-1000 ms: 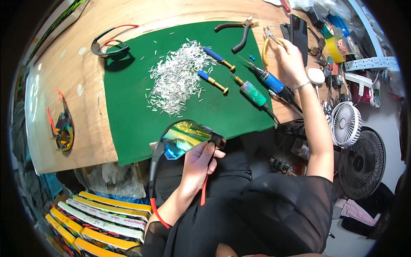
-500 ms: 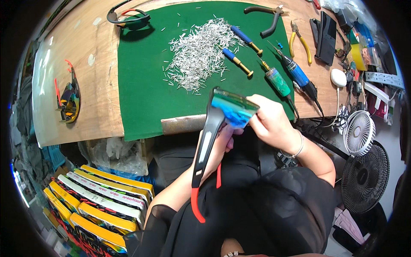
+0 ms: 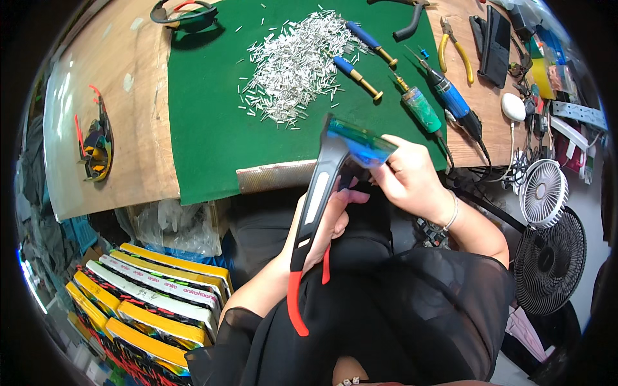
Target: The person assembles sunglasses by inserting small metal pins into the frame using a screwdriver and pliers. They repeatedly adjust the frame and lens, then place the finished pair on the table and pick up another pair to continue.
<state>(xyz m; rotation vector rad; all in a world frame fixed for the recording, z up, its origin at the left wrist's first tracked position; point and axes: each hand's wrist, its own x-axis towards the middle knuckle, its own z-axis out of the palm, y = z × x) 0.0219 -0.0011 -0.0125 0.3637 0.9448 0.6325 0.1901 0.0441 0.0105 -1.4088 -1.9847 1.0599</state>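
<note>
Above the near edge of the bench I hold a pair of sunglasses (image 3: 317, 196) with a black frame, red temple tips and a blue-green mirrored lens. My left hand (image 3: 336, 215) is closed around the frame from behind the near temple, which hides part of the palm. Fingers and thumb of my right hand (image 3: 415, 175) pinch the far end of the lens. One long temple slants down toward my lap, and the other's red tip shows beside it. Just beyond lies a green mat (image 3: 212, 128) bearing a heap of small silvery pins (image 3: 293, 71).
Two blue-and-brass screwdrivers (image 3: 357, 77), a green electric screwdriver (image 3: 420, 109), a blue one (image 3: 450, 100) and yellow-handled cutters (image 3: 456, 51) lie to the right. Other sunglasses (image 3: 98, 145) rest at left. Stacked yellow-and-white boxes (image 3: 154, 296) stand lower left; fans (image 3: 544, 193) stand right.
The view has shifted, so the bench items sit higher in the picture. The lens has tilted a little, and my left fingers have moved slightly under the frame. Both hands keep their hold.
</note>
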